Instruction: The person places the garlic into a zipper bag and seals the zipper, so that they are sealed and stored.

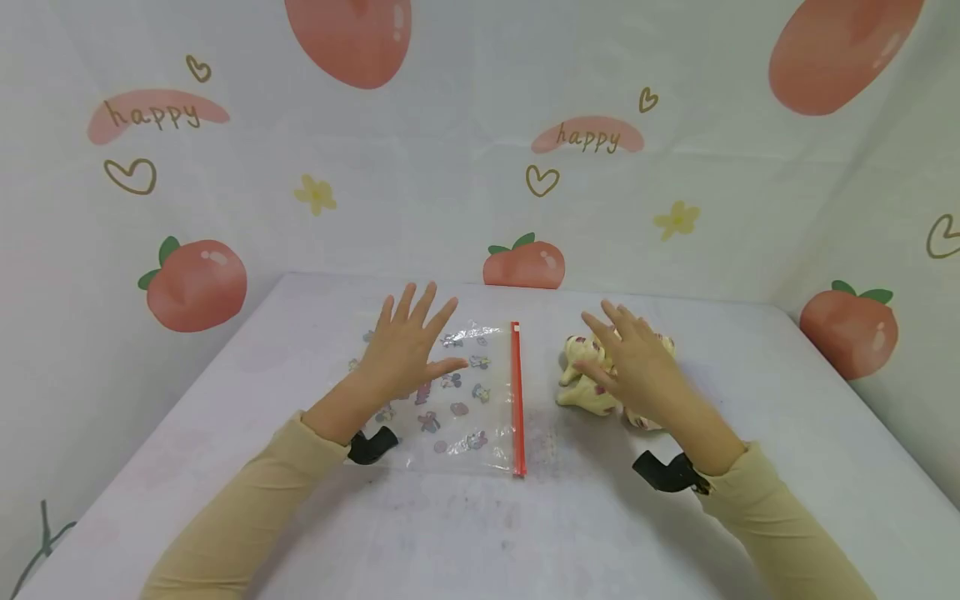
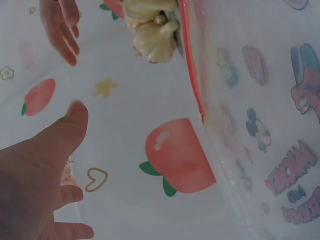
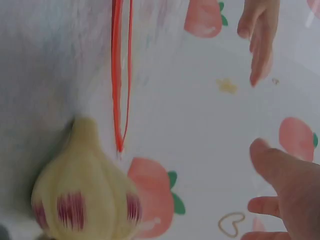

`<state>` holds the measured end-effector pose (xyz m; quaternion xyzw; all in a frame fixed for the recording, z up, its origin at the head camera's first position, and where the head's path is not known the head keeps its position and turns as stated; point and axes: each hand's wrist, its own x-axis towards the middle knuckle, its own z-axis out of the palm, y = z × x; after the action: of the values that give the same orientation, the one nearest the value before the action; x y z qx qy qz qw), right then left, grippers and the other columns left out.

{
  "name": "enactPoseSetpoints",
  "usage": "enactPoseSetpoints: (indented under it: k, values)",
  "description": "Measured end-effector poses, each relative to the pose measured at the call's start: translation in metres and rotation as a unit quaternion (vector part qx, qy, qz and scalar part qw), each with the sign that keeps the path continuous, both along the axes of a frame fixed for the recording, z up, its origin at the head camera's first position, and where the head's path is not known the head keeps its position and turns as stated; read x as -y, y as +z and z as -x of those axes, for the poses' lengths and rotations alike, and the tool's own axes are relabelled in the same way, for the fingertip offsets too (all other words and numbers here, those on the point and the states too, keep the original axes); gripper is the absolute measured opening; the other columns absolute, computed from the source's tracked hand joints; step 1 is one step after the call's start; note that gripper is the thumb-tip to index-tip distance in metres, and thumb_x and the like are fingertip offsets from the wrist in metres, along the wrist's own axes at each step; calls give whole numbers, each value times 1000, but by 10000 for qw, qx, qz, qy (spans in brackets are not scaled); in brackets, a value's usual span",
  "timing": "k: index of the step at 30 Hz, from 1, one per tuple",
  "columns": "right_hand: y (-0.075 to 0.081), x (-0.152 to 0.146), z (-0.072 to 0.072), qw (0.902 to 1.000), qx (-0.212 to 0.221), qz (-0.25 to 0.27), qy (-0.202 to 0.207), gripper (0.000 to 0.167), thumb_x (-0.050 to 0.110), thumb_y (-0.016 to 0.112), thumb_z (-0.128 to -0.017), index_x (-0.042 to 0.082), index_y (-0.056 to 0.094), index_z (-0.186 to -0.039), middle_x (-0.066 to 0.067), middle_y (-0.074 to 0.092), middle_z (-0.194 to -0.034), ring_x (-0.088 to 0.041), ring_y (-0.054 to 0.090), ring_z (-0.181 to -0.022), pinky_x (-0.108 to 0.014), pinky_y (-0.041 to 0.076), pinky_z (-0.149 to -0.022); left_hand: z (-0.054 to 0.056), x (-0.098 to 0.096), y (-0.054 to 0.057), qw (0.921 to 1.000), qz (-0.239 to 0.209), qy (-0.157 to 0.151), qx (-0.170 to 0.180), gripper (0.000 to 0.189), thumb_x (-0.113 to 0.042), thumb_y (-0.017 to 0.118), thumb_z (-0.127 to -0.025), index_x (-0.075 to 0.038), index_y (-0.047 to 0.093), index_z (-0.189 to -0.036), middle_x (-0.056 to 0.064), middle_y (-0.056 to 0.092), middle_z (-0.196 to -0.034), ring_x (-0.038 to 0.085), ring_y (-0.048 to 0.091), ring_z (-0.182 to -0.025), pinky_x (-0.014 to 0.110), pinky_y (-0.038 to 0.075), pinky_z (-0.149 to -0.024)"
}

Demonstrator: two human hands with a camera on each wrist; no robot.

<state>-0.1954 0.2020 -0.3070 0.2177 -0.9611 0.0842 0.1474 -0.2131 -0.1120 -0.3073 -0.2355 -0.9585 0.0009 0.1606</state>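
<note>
My left hand (image 1: pixel 401 354) hovers over a clear zip bag (image 1: pixel 468 425) printed with small cartoon figures, its fingers spread and holding nothing. The bag lies flat with its red zip strip (image 1: pixel 517 400) along the right side. Over a pile of garlic bulbs (image 1: pixel 588 398) my right hand (image 1: pixel 637 362) is held with fingers apart, also gripping nothing; it hides part of the pile. In the right wrist view one garlic bulb (image 3: pixel 85 195) shows cream skin with purple patches. The left wrist view has garlic bulbs (image 2: pixel 155 40) beyond the bag's red edge.
A white table (image 1: pixel 465 533) carries the bag and garlic. Behind it hangs a white cloth (image 1: pixel 435 192) printed with peaches, hearts and flowers, which also rises at the sides. A black wrist mount (image 1: pixel 371 446) sits at the left cuff, another black mount (image 1: pixel 663 472) at the right.
</note>
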Motion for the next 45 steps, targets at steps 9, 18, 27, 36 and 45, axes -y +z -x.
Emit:
enactPoseSetpoints:
  k: [9,18,27,36,45]
  values:
    - [-14,28,-13,9953,69,139,957,45,26,68,-85,5,58,-123,-17,58,-124,-33,60,-109,-43,53,-82,-7,-19,2,9957,366,-505,682,75,-56,56,-86,-13,34,-144,17,34,-149,39,30,-138,54,29,-110]
    - [-34,45,-17,9869,938,-143,1304,35,18,65,-87,2,59,-118,-13,62,-117,-25,65,-101,-37,53,-83,-7,-37,-13,9804,430,-1198,1506,73,-53,59,-85,-14,37,-142,15,39,-146,35,37,-136,50,32,-109]
    - [-49,50,-13,9790,1361,-239,1501,36,19,63,-89,0,59,-118,-13,64,-112,-22,65,-96,-34,54,-79,-5,-49,-29,9658,329,-1273,2234,72,-49,63,-84,-17,37,-143,13,38,-147,31,37,-136,49,33,-109]
    - [-50,51,-11,9700,1941,-209,1451,36,19,62,-90,-3,57,-119,-16,61,-116,-25,63,-101,-37,53,-84,-3,-56,-39,9581,397,-1193,2575,75,-52,63,-83,-20,34,-144,13,37,-148,31,38,-136,47,35,-108]
    - [-54,53,-11,9692,1993,-422,1381,37,20,62,-90,-1,58,-120,-15,60,-120,-26,62,-107,-40,52,-87,-1,-59,-50,9532,494,-1046,2792,77,-55,61,-83,-25,29,-146,10,34,-150,29,36,-137,50,36,-107]
